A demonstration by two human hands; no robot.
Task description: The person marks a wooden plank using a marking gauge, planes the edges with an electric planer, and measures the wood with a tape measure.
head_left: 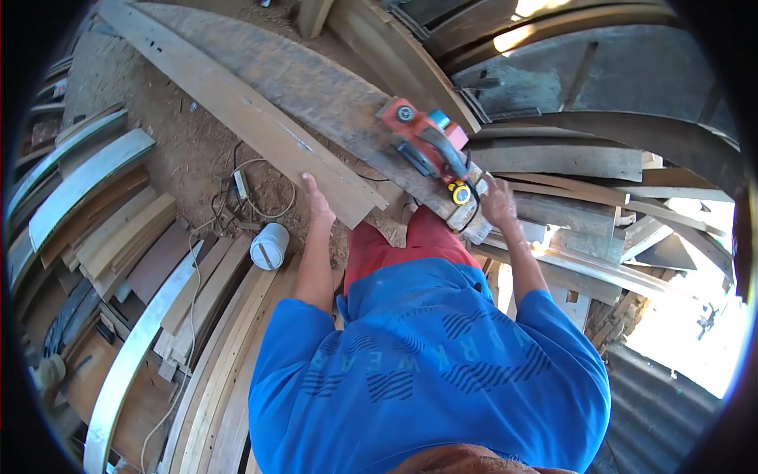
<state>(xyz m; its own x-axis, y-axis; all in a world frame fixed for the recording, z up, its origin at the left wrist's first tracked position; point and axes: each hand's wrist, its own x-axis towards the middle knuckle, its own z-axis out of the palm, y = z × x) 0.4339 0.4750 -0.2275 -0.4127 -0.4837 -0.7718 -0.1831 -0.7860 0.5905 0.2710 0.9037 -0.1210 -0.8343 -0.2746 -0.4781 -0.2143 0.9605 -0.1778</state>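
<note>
A long wooden board (260, 126) lies slantwise along the left side of a worn plank bench (316, 75). My left hand (317, 204) is at the board's near end, thumb up against its edge; the fingers are mostly hidden behind the wood, and the hand appears to grip it. A red electric hand planer (426, 138) rests on the bench to the right of the board. My right hand (499, 204) is beside the bench's near end, fingers partly extended, with nothing visible in it. Next to it are a yellow tape measure (459, 192) and a black cord.
Stacked planks (126, 237) and curved pale strips (146, 355) fill the left side. A white bucket (270, 246) stands on the dusty floor near a power cord (241, 186). More timber (568, 162) is piled to the right, beside corrugated sheeting (663, 411).
</note>
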